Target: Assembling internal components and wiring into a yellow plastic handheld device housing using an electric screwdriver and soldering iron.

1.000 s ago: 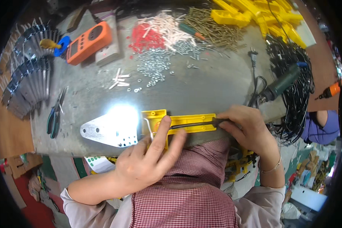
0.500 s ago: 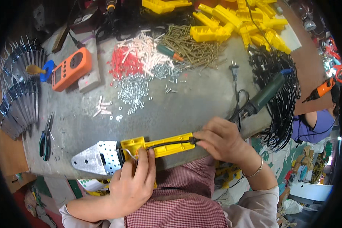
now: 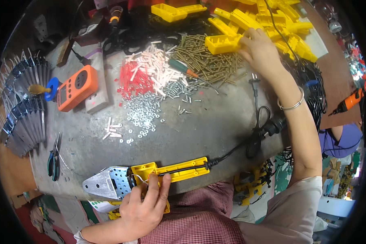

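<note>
Near the front edge of the bench lies a yellow plastic handle half (image 3: 185, 170), open side up, with a black cord along its channel. A pointed silver metal plate (image 3: 99, 185) with a perforated collar is joined at its left end. My left hand (image 3: 144, 205) is closed on the wide part of this handle half, fingertips pressing down where thin white wire shows. At the far right, my right hand (image 3: 261, 53) reaches to the pile and its curled fingers grip the end of another yellow housing half (image 3: 221, 44).
Long screws (image 3: 209, 57), white sleeves (image 3: 150, 61), red sleeves (image 3: 134, 79) and nuts (image 3: 142, 114) lie in heaps mid-bench. An orange meter (image 3: 78, 87), pliers (image 3: 53, 160) and stacked metal plates (image 3: 24, 122) are left. A black plug cord (image 3: 254, 134) and screwdriver (image 3: 185, 68) lie further right.
My right hand has left the cord end of the handle half and moved up and away to the yellow pile. My left hand stays on the handle half.
</note>
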Demonstrator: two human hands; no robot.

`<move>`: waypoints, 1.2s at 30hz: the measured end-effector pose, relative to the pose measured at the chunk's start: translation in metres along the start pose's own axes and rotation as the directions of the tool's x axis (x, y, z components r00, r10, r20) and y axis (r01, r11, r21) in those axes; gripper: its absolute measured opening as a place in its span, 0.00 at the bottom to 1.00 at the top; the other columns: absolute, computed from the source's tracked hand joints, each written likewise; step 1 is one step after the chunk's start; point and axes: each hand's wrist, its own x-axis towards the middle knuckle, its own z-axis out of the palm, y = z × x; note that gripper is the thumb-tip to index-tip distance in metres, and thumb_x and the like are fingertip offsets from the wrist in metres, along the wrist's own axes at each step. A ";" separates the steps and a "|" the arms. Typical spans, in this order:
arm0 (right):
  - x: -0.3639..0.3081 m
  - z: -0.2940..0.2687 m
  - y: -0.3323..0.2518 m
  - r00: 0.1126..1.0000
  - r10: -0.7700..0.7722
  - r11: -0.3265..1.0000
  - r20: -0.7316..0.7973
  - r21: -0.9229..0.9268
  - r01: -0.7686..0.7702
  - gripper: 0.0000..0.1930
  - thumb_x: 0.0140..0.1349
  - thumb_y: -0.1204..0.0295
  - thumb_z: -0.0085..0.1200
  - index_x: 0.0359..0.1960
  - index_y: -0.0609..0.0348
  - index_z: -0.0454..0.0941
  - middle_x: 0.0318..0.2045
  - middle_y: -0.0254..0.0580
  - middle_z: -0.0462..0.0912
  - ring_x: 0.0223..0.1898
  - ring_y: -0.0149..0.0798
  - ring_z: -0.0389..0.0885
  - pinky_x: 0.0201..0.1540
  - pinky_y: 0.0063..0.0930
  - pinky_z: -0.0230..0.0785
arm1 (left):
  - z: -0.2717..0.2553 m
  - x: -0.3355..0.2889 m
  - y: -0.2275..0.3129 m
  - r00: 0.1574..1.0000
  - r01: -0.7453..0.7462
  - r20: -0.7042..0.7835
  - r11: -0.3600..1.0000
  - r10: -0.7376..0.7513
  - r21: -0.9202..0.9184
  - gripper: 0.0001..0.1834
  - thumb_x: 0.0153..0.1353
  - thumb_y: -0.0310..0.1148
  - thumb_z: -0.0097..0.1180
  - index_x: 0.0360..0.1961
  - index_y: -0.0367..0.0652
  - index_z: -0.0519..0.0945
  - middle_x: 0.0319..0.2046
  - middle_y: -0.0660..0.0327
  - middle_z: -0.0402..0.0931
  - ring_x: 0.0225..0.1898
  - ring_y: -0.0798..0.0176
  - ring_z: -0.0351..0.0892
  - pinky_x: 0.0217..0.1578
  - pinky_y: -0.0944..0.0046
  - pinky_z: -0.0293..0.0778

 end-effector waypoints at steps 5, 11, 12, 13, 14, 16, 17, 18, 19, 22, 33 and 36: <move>-0.017 -0.069 -0.082 0.941 0.170 0.948 0.293 0.212 -0.238 0.12 0.51 0.63 0.59 0.25 0.58 0.74 0.18 0.46 0.74 0.22 0.51 0.76 0.27 0.41 0.69 | -0.003 -0.001 0.006 0.998 0.060 0.013 0.998 -0.059 -0.032 0.27 0.45 0.30 0.55 0.51 0.42 0.81 0.45 0.54 0.78 0.27 0.63 0.71 0.23 0.71 0.72; -0.057 -0.085 -0.109 0.753 0.158 0.574 0.638 0.561 -0.596 0.09 0.55 0.69 0.60 0.33 0.63 0.81 0.22 0.47 0.79 0.23 0.46 0.79 0.30 0.31 0.72 | 0.003 -0.005 -0.002 1.000 0.015 -0.022 1.000 -0.016 -0.012 0.28 0.44 0.31 0.54 0.51 0.42 0.81 0.44 0.56 0.78 0.28 0.63 0.70 0.20 0.73 0.70; -0.054 -0.096 -0.100 0.785 0.178 0.549 0.593 0.603 -0.579 0.11 0.55 0.70 0.60 0.38 0.63 0.81 0.25 0.47 0.81 0.24 0.45 0.79 0.31 0.30 0.72 | 0.004 -0.007 -0.002 0.999 0.001 -0.044 1.000 0.000 0.021 0.29 0.44 0.32 0.53 0.52 0.42 0.80 0.44 0.58 0.77 0.28 0.64 0.70 0.18 0.75 0.68; -0.049 -0.102 -0.091 0.812 0.097 0.633 0.576 0.593 -0.497 0.15 0.55 0.73 0.59 0.44 0.65 0.79 0.37 0.48 0.81 0.35 0.49 0.80 0.40 0.33 0.73 | 0.005 -0.007 0.000 0.999 0.019 -0.046 1.000 -0.018 0.015 0.30 0.43 0.32 0.54 0.52 0.41 0.80 0.43 0.59 0.77 0.29 0.64 0.70 0.18 0.74 0.68; -0.057 -0.100 -0.079 0.887 -0.041 0.846 0.459 0.489 -0.214 0.18 0.52 0.75 0.57 0.47 0.66 0.77 0.46 0.51 0.78 0.48 0.51 0.76 0.52 0.36 0.68 | 0.004 -0.007 0.000 0.999 0.013 -0.047 1.000 -0.013 0.008 0.30 0.43 0.32 0.54 0.52 0.41 0.80 0.43 0.59 0.77 0.29 0.64 0.70 0.18 0.74 0.68; -0.076 -0.085 -0.070 0.855 -0.057 0.882 0.515 0.428 -0.199 0.20 0.49 0.77 0.56 0.48 0.65 0.77 0.48 0.51 0.77 0.54 0.53 0.71 0.59 0.40 0.63 | 0.007 -0.006 0.001 0.995 0.039 -0.090 0.999 -0.039 0.003 0.30 0.43 0.32 0.54 0.52 0.42 0.80 0.43 0.59 0.77 0.29 0.64 0.70 0.17 0.74 0.68; -0.076 -0.085 -0.066 0.853 -0.058 0.883 0.519 0.425 -0.199 0.20 0.49 0.77 0.56 0.48 0.65 0.77 0.48 0.51 0.77 0.54 0.53 0.71 0.59 0.40 0.63 | 0.008 -0.006 0.002 0.995 0.040 -0.091 0.999 -0.040 -0.002 0.30 0.43 0.32 0.54 0.52 0.42 0.80 0.43 0.59 0.77 0.29 0.64 0.70 0.17 0.74 0.68; -0.076 -0.085 -0.063 0.832 -0.124 0.897 0.542 0.420 -0.140 0.21 0.49 0.77 0.55 0.48 0.65 0.77 0.47 0.51 0.77 0.54 0.54 0.71 0.59 0.40 0.63 | 0.009 -0.005 0.002 0.995 0.034 -0.097 0.999 -0.035 -0.012 0.29 0.43 0.32 0.54 0.52 0.41 0.80 0.43 0.59 0.76 0.28 0.65 0.70 0.17 0.74 0.68; -0.074 -0.084 -0.064 0.806 -0.196 0.903 0.558 0.424 -0.074 0.21 0.49 0.77 0.55 0.48 0.64 0.76 0.46 0.52 0.77 0.53 0.54 0.71 0.59 0.41 0.63 | 0.010 -0.006 0.002 0.994 0.036 -0.099 0.999 -0.037 -0.017 0.29 0.44 0.32 0.53 0.52 0.41 0.80 0.44 0.59 0.76 0.28 0.65 0.70 0.17 0.74 0.68; -0.084 -0.089 -0.075 0.823 -0.163 0.866 0.544 0.479 -0.145 0.18 0.49 0.76 0.56 0.44 0.66 0.76 0.45 0.52 0.77 0.52 0.55 0.71 0.58 0.43 0.63 | 0.012 -0.007 0.000 0.993 0.041 -0.110 0.999 -0.043 -0.019 0.29 0.44 0.32 0.53 0.52 0.40 0.79 0.44 0.59 0.76 0.27 0.65 0.69 0.17 0.74 0.68; -0.091 -0.120 -0.173 0.797 0.392 0.052 0.460 0.854 -0.518 0.19 0.66 0.60 0.52 0.49 0.61 0.69 0.26 0.36 0.71 0.28 0.30 0.70 0.32 0.24 0.64 | 0.011 -0.012 0.004 0.991 0.080 -0.104 0.996 -0.084 -0.038 0.31 0.44 0.30 0.54 0.55 0.41 0.78 0.46 0.56 0.75 0.29 0.63 0.69 0.22 0.69 0.72; -0.095 -0.117 -0.196 0.825 0.381 -0.031 0.416 0.898 -0.439 0.23 0.66 0.57 0.51 0.53 0.61 0.66 0.32 0.36 0.69 0.36 0.32 0.69 0.44 0.32 0.67 | 0.010 -0.013 0.006 0.993 0.064 -0.094 0.997 -0.067 -0.030 0.31 0.44 0.30 0.54 0.55 0.41 0.77 0.46 0.56 0.74 0.29 0.63 0.69 0.21 0.69 0.71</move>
